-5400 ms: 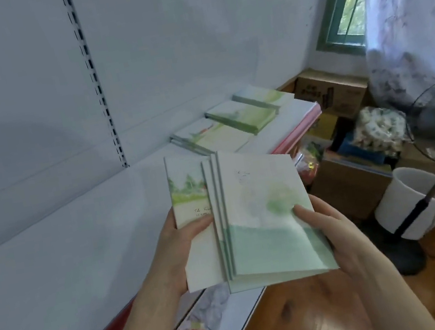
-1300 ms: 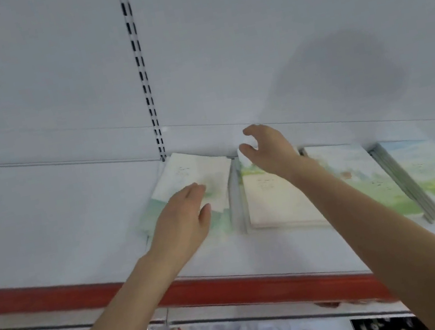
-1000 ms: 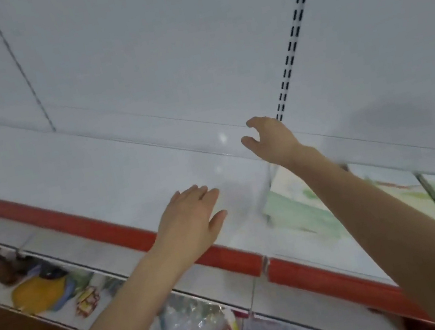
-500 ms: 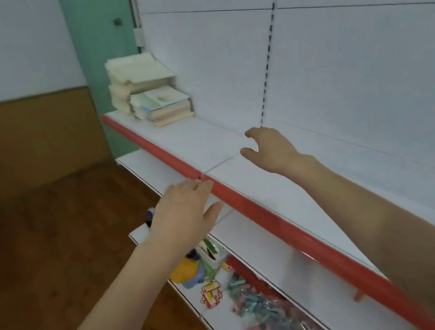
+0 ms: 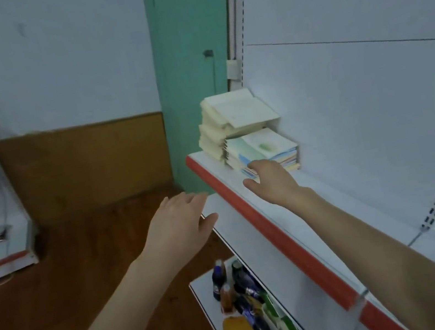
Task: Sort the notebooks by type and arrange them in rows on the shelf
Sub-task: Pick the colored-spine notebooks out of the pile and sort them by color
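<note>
My left hand (image 5: 180, 223) hovers flat and empty beside the shelf (image 5: 275, 237), free to assist. Beyond it my right hand (image 5: 271, 181), loosely spread and holding nothing, lies just at the coloured notebooks (image 5: 262, 148). They are stacked at the shelf's far end before a taller cream pile (image 5: 236, 115), and are likely my next pick.

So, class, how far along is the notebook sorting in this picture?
Done: no finished rows show here. In hand: nothing; the right grip reaches for the coloured stack, left grip open. To do: that stack and the cream stack sit piled at the shelf end, unsorted.
</note>
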A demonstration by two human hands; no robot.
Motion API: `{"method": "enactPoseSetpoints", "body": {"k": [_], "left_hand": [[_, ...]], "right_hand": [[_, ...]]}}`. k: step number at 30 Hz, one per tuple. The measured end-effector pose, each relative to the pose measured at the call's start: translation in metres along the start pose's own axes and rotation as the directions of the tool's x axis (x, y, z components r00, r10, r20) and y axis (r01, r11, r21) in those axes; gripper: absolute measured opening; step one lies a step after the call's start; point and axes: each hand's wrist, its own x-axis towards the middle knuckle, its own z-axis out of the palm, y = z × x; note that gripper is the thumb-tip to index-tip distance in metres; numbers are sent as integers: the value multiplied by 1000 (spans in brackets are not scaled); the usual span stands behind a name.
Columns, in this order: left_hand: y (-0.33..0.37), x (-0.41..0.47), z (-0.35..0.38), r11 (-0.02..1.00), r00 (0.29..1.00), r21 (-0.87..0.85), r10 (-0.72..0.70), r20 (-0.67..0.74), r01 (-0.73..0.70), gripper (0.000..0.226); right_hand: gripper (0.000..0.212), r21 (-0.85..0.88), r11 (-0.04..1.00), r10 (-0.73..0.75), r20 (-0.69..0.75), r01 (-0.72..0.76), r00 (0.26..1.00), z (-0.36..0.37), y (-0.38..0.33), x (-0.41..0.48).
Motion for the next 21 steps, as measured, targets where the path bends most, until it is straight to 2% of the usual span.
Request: {"method": "enactPoseSetpoints", "body": {"k": [4, 8, 13, 17, 21], "left_hand": [[-69, 39, 14, 999, 999, -6, -51, 8, 51, 51], [-138, 85, 35, 1000, 1000, -17, -3, 19, 4, 49], [-201, 143, 57, 985, 982, -53, 166, 87, -161, 48], [-221, 189, 83, 933, 948, -213, 309, 70, -289, 37], [-214, 225, 112, 853, 910, -388, 407, 78, -349, 44]], "right_hand": [[42, -31, 998, -61, 25, 62, 998, 34, -41, 76], [42, -18, 1000, -11, 16, 11, 1000, 69, -66, 136], [38, 27, 974, 227, -37, -226, 973, 102, -60, 182], [45, 1, 926, 377, -44, -377, 925, 111, -45, 191], [53, -37, 841, 535, -99, -540, 839, 104, -13, 204]]}}
